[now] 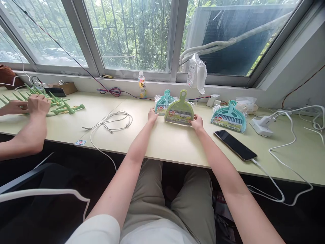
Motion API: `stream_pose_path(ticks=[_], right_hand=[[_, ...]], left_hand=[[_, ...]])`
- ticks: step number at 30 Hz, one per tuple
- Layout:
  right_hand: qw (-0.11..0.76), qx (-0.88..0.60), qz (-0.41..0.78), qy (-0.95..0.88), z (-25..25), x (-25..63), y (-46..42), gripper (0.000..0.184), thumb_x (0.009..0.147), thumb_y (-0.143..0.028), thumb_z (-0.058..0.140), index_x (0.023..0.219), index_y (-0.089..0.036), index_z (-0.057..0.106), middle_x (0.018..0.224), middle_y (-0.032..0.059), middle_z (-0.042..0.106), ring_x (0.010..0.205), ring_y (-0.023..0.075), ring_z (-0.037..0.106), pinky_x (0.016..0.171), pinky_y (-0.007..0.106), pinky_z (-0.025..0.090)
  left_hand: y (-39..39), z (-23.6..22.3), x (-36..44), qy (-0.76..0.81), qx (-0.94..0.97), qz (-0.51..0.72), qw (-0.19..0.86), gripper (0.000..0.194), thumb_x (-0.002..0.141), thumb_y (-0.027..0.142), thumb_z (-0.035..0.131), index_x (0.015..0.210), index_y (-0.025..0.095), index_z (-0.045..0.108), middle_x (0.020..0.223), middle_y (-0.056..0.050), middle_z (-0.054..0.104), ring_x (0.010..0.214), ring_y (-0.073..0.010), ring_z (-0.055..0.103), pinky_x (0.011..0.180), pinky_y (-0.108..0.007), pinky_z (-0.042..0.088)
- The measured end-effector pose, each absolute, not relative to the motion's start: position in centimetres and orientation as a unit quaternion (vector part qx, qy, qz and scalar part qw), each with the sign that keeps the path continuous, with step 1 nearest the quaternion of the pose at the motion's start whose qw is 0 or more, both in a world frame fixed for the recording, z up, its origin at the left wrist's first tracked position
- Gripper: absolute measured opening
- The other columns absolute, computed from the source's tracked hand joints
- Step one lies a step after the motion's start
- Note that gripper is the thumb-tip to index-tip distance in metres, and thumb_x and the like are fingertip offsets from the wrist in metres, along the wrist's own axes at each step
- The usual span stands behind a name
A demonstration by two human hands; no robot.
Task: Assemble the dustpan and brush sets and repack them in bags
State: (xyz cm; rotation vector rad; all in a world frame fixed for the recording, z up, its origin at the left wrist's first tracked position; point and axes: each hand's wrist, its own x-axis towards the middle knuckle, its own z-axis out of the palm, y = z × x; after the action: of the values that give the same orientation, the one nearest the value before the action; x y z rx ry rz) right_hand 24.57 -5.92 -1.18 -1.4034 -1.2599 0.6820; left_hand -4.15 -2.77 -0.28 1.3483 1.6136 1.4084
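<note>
A green dustpan-and-brush set (180,105) in clear wrapping stands on the table in front of me. My right hand (197,122) is closed on its lower right edge, thumb and fingers at the packaging. Behind it to the left, partly hidden by it, is a teal dustpan-and-brush set (162,103), also wrapped. My left hand (152,115) is closed at the lower left corner of that teal set. Another wrapped teal dustpan-and-brush set (230,117) leans farther right, apart from both hands.
A phone (236,145) with a white cable lies right, near a white charger block (262,125). Coiled cable (116,121) lies left. A drink bottle (142,85) stands by the window. At far left, another person's hands (38,104) handle green spiky plastic pieces (64,107).
</note>
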Motion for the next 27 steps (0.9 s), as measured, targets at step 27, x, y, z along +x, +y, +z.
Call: stream_pose_path(ticks=[27], right_hand=[[0.424,-0.668,0.03,-0.611,-0.6,15.5,-0.3,0.045,0.083,-0.024,0.069,0.12,-0.021,0.043,0.132,0.0145,0.048,0.118,0.0274,0.055,0.093,0.042,0.051]], left_hand=[[-5.2,-0.3,0.1,0.573,0.788,0.226,0.026,0.042,0.09,0.028,0.055,0.13,0.017,0.056,0.15,-0.016,0.043,0.142,-0.0313,0.037,0.12,-0.049,0.03]])
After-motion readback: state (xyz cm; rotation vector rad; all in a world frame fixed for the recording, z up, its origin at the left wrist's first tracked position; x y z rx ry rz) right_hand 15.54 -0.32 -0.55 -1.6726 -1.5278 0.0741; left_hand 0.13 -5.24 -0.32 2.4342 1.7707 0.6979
